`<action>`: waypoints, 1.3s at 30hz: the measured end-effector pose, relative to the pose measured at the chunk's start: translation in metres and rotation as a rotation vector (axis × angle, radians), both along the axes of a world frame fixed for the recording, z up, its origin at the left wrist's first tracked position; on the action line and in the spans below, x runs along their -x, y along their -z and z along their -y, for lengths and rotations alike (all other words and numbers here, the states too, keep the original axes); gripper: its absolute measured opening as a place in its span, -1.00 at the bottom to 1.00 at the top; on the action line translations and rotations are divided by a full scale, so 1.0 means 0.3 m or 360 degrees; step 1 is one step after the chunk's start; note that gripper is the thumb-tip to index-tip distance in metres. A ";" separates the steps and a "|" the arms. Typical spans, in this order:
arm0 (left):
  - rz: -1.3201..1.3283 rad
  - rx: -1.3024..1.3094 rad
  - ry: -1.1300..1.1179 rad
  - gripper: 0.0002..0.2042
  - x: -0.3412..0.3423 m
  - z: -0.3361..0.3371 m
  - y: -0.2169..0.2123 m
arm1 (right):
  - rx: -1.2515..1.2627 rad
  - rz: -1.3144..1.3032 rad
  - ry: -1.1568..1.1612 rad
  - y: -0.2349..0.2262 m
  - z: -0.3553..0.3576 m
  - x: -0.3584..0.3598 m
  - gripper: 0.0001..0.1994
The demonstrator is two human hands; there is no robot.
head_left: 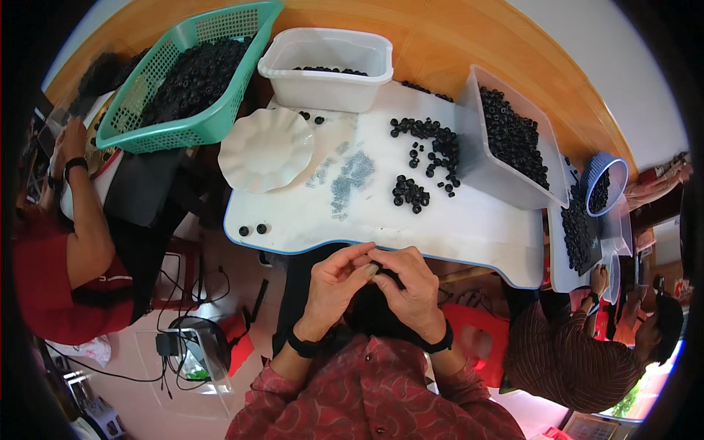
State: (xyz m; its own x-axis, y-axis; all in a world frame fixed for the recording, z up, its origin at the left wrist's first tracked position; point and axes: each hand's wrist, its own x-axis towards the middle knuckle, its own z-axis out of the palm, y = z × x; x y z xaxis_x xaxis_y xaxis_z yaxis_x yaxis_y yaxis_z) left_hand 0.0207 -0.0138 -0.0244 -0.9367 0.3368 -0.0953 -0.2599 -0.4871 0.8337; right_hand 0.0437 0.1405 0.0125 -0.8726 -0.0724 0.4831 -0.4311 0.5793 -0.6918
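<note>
In front of the table's near edge, my left hand (331,287) and my right hand (412,292) meet with fingertips pinched together. A small black part (376,265) shows between them, mostly covered by fingers and thumbs. On the white table (293,216), a patch of tiny grey pieces (352,180) lies spread in the middle. To its right are a loose pile of black round parts (436,143) and a smaller cluster of black parts (409,195). Two black ring-like parts (253,229) sit near the front left edge.
A scalloped white plate (265,150) stands at the left. Behind are a green basket (165,136) of black parts and a white tub (326,92). A translucent bin (488,172) of black parts stands right. People (81,264) (579,352) work on both sides.
</note>
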 end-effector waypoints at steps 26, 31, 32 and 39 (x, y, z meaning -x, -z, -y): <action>0.0367 -0.0373 0.0165 -0.77 0.021 -0.067 -0.050 | 0.0840 0.0285 -0.0086 0.035 -0.082 -0.017 -0.63; 0.0351 -0.0202 0.0117 -0.79 0.018 -0.093 -0.078 | 0.0724 0.0217 0.0044 0.043 -0.077 -0.022 -0.64; 0.0341 -0.0200 0.0116 -0.79 0.019 -0.097 -0.075 | 0.0666 0.0182 0.0092 0.046 -0.076 -0.024 -0.67; 0.0345 -0.0107 0.0206 -0.79 0.018 -0.093 -0.068 | 0.0490 0.0032 0.0179 0.031 -0.067 -0.024 -0.76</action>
State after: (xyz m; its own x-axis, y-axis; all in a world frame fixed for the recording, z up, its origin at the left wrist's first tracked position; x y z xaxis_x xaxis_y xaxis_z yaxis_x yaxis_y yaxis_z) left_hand 0.0152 0.0142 -0.0040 -0.8455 0.4649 -0.2625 -0.4929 -0.4905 0.7187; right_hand 0.0510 0.1605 0.0033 -0.8765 0.1719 0.4496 -0.3605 0.3845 -0.8498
